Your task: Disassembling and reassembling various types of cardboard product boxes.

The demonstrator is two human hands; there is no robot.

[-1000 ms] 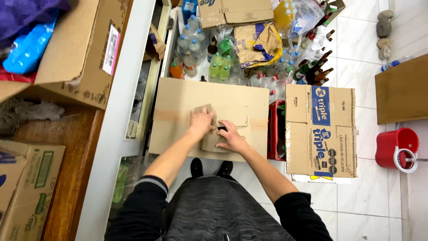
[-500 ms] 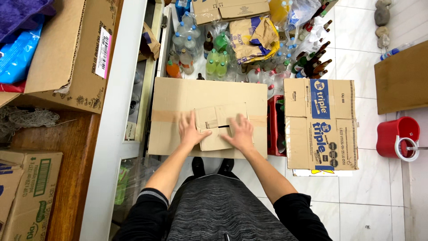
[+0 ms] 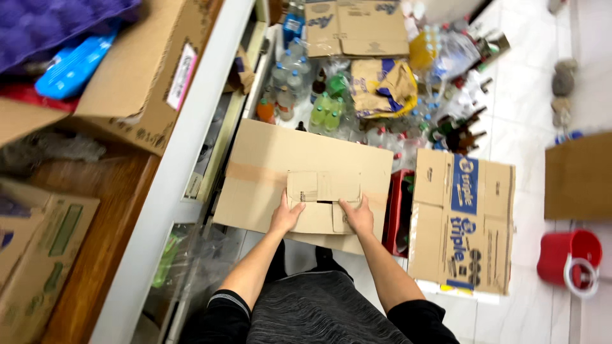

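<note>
A small flattened cardboard box (image 3: 322, 200) lies on top of a large brown cardboard box (image 3: 268, 172) with a strip of tape across it. My left hand (image 3: 285, 215) presses on the small box's lower left edge, fingers spread. My right hand (image 3: 358, 215) rests flat on its lower right edge. Both hands push down on the small box rather than gripping it.
A printed carton (image 3: 463, 220) stands to the right, a red crate (image 3: 398, 213) between it and the big box. Bottles (image 3: 325, 114) and bags crowd the floor beyond. A red bucket (image 3: 568, 258) sits far right. A white shelf edge (image 3: 185, 165) and open boxes are left.
Both hands have slid down from the middle of the small box to its near edge. The view has shifted slightly.
</note>
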